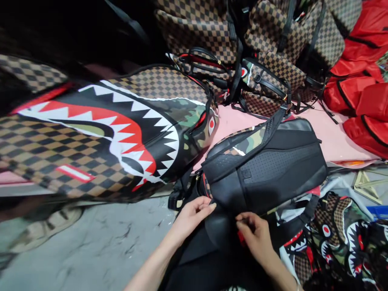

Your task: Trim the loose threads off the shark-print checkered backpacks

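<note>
A black backpack (281, 161) lies back side up on the pink table edge, with a camouflage and checkered side panel and a black strap across it. My left hand (198, 212) is closed in a pinch on the near left edge of this backpack. Right of it, my right hand (256, 232) has its fingers curled together by the lower black part. A small red thing (241, 237) shows beneath those fingers; its kind is too hidden to name. Dark material covers my lap under both hands.
A large checkered bag with a shark mouth (145, 141) lies at left. Checkered bags (200, 36) stand behind on the pink table (227, 121). Red pouches (363, 97) pile up at right. Several shark-print pieces (330, 226) lie lower right. A shoe (48, 226) shows on the grey floor.
</note>
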### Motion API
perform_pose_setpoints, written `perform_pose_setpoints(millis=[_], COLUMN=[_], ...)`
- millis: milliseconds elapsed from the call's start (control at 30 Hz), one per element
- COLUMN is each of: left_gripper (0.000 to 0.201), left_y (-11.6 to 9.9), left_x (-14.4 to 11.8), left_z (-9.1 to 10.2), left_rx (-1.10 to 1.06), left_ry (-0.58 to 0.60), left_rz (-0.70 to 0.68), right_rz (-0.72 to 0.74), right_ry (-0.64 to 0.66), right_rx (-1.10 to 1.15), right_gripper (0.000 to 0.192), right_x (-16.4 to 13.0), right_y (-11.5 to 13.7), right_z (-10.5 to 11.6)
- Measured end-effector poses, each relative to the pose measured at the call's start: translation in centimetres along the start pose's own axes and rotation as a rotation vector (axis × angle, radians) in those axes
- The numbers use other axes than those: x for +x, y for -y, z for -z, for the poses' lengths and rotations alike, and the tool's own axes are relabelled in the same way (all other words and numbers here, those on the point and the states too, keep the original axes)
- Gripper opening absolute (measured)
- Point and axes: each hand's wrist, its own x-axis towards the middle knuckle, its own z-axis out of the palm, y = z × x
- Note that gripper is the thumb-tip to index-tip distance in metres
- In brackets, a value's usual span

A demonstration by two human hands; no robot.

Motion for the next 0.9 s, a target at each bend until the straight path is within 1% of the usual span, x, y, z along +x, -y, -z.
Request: perform_pose_setpoints(millis=[100, 200, 300, 367, 467, 533, 667, 800, 867, 900], left_gripper=[0.030, 0.031, 0.030, 0.027, 0.025, 0.026, 0.023, 0.026, 0.027, 0.027], left_y=[0.0, 0.7, 1.1, 0.9, 0.5, 0.3, 0.4, 0.9, 1.1, 1.2], left_x=[0.0, 0.0, 0.2, 0.3, 0.5, 0.7, 1.3, 1.4, 1.0, 0.7], left_z=[0.2, 0.7, 1.1, 1.0, 0.3, 0.0, 0.6, 1.4, 1.4, 1.4], left_rx=[-0.067, -0.185, -0.221, -0.189, -0.086, -0.011, 0.088, 0.126, 0.156, 0.207], left_ry=[0.055, 0.112, 0.123, 0.091, 0.003, -0.032, -0.052, -0.103, -0.158, -0.214], left_rz=[0.044, 0.070, 0.085, 0.076, 0.038, 0.013, 0.002, 0.006, -0.047, -0.112], right_rz=[0.115, 0.222, 0.332, 0.429, 0.546, 0.584, 0.613, 0.616, 0.616, 0.615], right_ry=[0.159, 0.295, 0.362, 0.387, 0.394, 0.379, 0.359, 0.337, 0.326, 0.319], right_rx=[-0.213, -0.473, -0.738, -0.835, -0.890, -0.913, -0.944, -0.951, -0.956, -0.963], right_gripper=[0.028, 0.018, 0.012, 0.010, 0.005, 0.010, 0.007, 0.009, 0.009, 0.009], right_x=[-0.6, -0.6, 0.1, 0.5, 0.9, 0.8, 0.4, 0.3, 0.3, 0.3], right_y=[0.4, 0.5, 0.6, 0.6, 0.4, 0.1, -0.3, -0.4, -0.3, -0.3], right_z=[-1.8, -3.5, -4.3, -4.5, -4.7, -4.8, -5.0, -5.0, -5.0, -5.0])
